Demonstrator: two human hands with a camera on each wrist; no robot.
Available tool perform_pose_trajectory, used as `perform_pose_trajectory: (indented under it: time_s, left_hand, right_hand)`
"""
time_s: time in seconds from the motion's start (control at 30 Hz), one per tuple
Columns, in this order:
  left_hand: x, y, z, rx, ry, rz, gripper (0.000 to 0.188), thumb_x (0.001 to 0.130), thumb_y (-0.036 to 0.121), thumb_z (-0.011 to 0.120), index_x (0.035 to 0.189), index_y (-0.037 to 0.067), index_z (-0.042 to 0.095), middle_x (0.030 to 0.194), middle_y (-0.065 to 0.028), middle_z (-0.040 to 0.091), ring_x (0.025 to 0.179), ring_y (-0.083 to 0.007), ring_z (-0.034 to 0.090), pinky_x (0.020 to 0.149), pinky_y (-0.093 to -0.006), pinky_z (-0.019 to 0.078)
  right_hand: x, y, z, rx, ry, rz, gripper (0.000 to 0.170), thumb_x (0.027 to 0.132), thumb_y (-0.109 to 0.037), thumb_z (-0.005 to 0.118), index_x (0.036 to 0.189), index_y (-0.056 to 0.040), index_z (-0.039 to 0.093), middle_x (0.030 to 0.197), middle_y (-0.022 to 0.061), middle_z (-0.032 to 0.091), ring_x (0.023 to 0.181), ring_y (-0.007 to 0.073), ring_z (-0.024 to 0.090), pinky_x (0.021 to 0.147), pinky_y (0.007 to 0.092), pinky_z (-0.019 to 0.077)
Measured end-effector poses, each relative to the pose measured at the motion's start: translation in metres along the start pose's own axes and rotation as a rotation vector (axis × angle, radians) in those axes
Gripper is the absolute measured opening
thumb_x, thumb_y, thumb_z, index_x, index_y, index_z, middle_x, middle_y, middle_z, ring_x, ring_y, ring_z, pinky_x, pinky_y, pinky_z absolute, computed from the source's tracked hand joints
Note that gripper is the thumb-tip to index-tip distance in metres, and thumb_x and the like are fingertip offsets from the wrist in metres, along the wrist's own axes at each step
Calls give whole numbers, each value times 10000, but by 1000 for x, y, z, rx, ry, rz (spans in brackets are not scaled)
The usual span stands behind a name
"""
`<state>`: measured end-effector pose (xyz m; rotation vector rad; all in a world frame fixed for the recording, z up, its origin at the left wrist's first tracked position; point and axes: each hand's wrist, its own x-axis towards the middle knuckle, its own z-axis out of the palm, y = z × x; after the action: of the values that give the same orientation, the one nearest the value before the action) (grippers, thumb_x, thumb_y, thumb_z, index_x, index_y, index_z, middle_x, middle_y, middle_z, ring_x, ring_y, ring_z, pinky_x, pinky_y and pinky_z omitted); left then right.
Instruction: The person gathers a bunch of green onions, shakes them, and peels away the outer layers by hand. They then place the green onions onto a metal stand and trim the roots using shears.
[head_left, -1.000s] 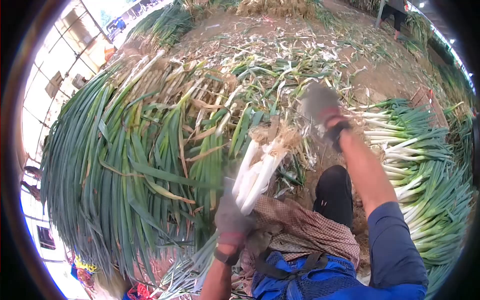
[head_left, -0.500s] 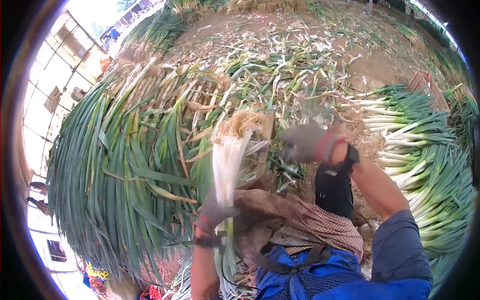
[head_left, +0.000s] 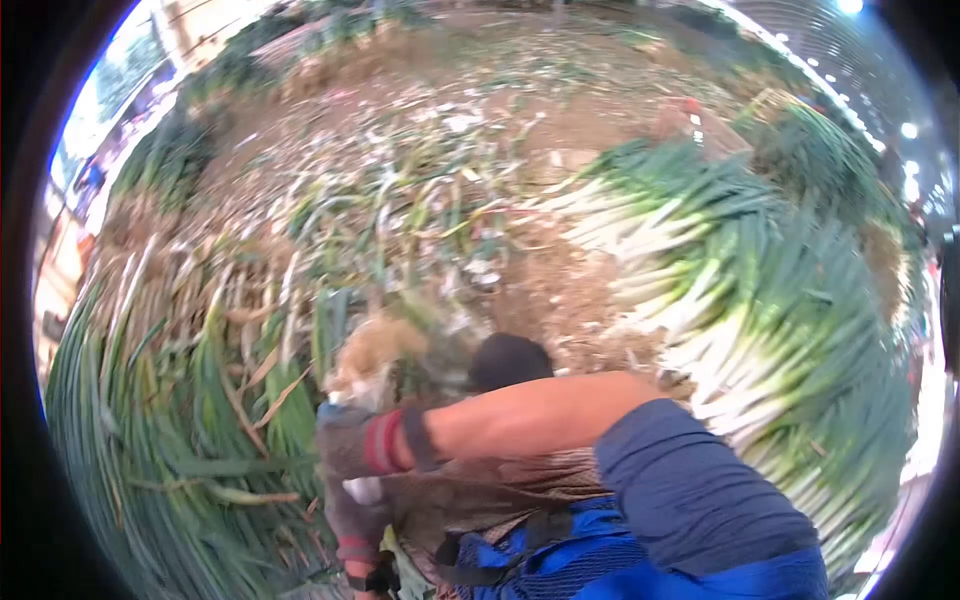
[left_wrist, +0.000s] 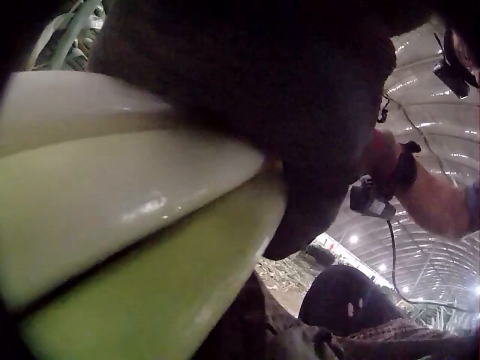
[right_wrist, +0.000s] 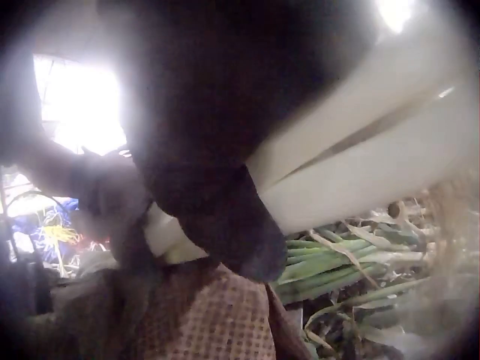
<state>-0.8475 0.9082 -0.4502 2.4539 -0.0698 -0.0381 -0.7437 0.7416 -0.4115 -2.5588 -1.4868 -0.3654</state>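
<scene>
Both gloved hands are on one bunch of long green onions, white-stalked and held root end up. My left hand grips the stalks low down, close to the lap. Just above it my right hand holds the same bunch, with a short bit of white showing between the two gloves. Tan roots stick out past the right hand. In the right wrist view dark glove fingers curl round smooth white stalks; in the left wrist view pale green stalks run out from under the glove.
A big heap of untrimmed green onions lies on the left. On the right, cleaned green onions are spread with white ends inward. Peelings litter the ground ahead. A checked cloth covers the lap, beside a dark knee.
My right hand has swung left across the body from the right side and taken hold of the bunch beside my left hand. The head view has turned to the right.
</scene>
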Motion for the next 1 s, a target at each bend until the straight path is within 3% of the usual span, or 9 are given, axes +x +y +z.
perform_pose_trajectory:
  time_s: [0.07, 0.2, 0.3, 0.33, 0.43, 0.7, 0.8, 0.9, 1.0]
  left_hand:
    - [4, 7, -2, -67, -27, 26, 848, 577, 149, 846, 1349, 46, 511, 1099, -156, 676, 992, -316, 673, 890, -432, 543]
    - [6, 18, -2, -128, 5, 57, 870, 567, 120, 825, 1371, 37, 504, 1176, -167, 652, 1075, -309, 648, 964, -437, 513]
    - [6, 19, -1, -149, -13, 33, 887, 549, 121, 827, 1372, 33, 508, 1175, -159, 652, 1087, -315, 648, 968, -439, 510]
    - [5, 19, -2, -123, -20, 34, 887, 548, 124, 830, 1370, 32, 510, 1173, -158, 653, 1088, -317, 649, 970, -439, 510]
    - [2, 25, -4, -101, -31, 35, 897, 540, 131, 842, 1371, 35, 515, 1191, -159, 661, 1102, -322, 655, 976, -440, 513]
    - [-5, 54, 3, -102, -42, 41, 1033, 515, 124, 885, 1461, 43, 479, 1263, -169, 673, 1172, -306, 645, 1028, -440, 496]
    - [7, 57, 3, -129, -84, 65, 1079, 512, 132, 890, 1493, 36, 451, 1298, -167, 656, 1167, -312, 639, 1036, -435, 493]
    - [43, 111, -13, -15, -40, 119, 1099, 534, 150, 892, 1517, 27, 415, 1318, -170, 637, 1179, -324, 620, 1053, -432, 485]
    - [128, 170, -37, 63, 42, 429, 1106, 621, 135, 904, 1570, 36, 345, 1450, -186, 539, 1318, -330, 533, 1129, -427, 429]
  right_hand:
    - [6, -3, -11, -120, -128, 19, 164, 727, -245, 728, 801, -126, 814, 779, 47, 742, 715, 259, 705, 580, 438, 478]
    - [-4, -2, -13, -282, -87, 27, 124, 744, -241, 721, 808, -209, 823, 752, -2, 738, 718, 263, 709, 587, 437, 475]
    - [23, 14, 49, -127, -175, -11, 133, 726, -245, 734, 820, -220, 824, 770, -21, 743, 731, 243, 714, 577, 439, 480]
    - [13, 13, 13, -120, -234, -54, 133, 695, -240, 755, 809, -222, 821, 762, -36, 740, 736, 233, 717, 591, 433, 495]
    - [-5, 7, -15, -140, -179, -130, 133, 681, -215, 769, 805, -208, 818, 767, -42, 743, 733, 232, 717, 589, 432, 503]
    - [-7, -1, 5, -116, -209, 16, 220, 735, -251, 789, 948, -225, 836, 919, -27, 785, 832, 225, 742, 654, 421, 540]
    - [-13, 18, 7, -176, -81, -35, 204, 742, -270, 789, 935, -223, 834, 912, -26, 783, 822, 220, 740, 650, 410, 542]
    - [-29, 63, -76, -189, 63, 47, 178, 739, -303, 797, 880, -197, 820, 841, 10, 772, 763, 230, 733, 645, 398, 546]
    - [-68, 129, -181, -248, 177, 98, 204, 750, -337, 797, 850, -159, 809, 793, 46, 766, 709, 230, 728, 649, 394, 556]
